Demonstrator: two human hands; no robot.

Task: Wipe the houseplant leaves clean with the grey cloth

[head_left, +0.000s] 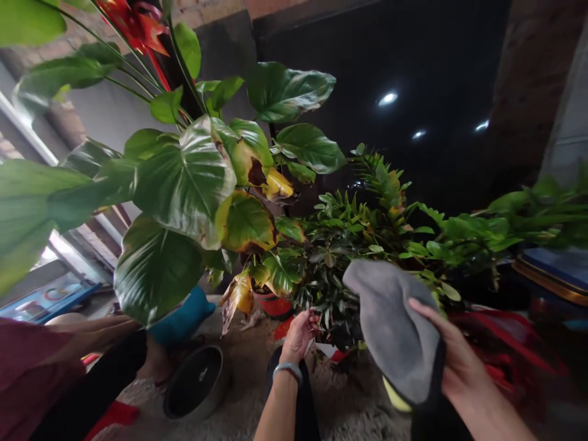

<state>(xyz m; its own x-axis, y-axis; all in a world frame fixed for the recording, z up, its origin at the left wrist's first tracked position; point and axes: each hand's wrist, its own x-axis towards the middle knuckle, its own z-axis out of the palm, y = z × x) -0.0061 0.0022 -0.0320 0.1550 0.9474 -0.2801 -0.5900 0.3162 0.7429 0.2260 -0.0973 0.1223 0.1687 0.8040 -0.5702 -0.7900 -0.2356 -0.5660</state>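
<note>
My left hand (299,337), with a pale bangle on its wrist, reaches low into a bushy plant with small dark leaves (328,294). Its fingers are curled together at the leaves, and what lies between them is too small to make out. A grey cloth (395,324) with a dark edge hangs from my right hand (462,361), thumb pressed on its front. Left of my hands rises a tall plant with big glossy leaves (184,174), some yellowed and browned, near a red pot (273,304).
A dark round bucket (195,383) stands on the dusty floor. At the left edge another person's arm (87,343) reaches in beside a teal container (184,321). More green plants (487,229) line the dark, shiny panel (441,79). Red plastic (509,343) lies at right.
</note>
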